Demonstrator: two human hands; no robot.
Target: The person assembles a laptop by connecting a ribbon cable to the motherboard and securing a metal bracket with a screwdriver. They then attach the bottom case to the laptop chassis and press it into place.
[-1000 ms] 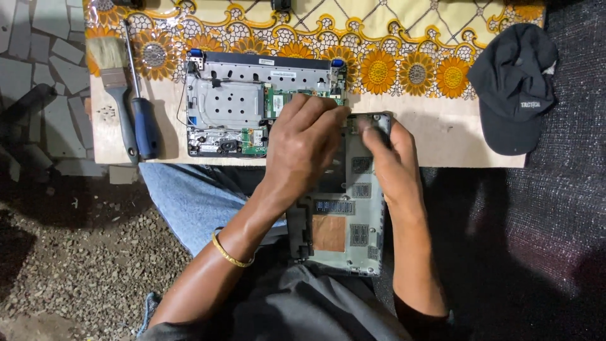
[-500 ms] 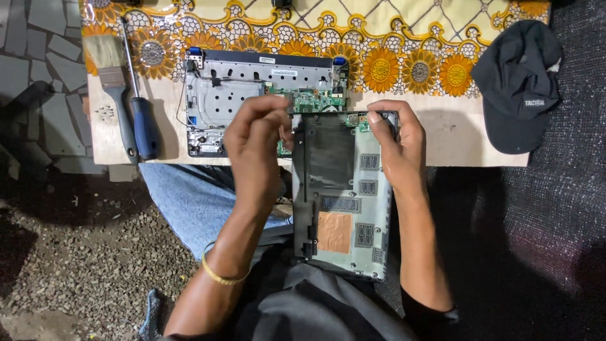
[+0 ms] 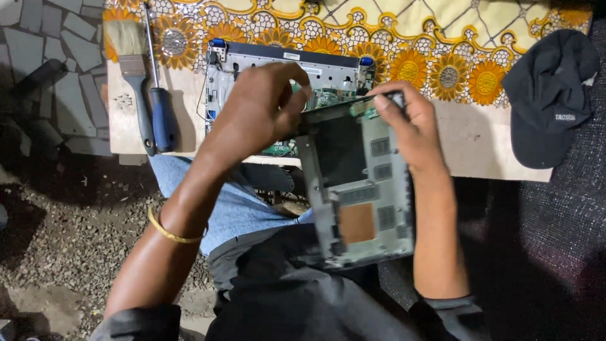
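Now both hands, left hand and right hand, grasp the grey bottom cover at its top edge.

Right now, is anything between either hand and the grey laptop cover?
Nothing visible. The left hand grips the cover at its top left corner, the right hand at its top right; both touch it directly.

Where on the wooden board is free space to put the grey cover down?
Bare board lies between the right hand and the dark cap. The left end is crowded: brush, screwdriver, and open laptop base under the left hand.
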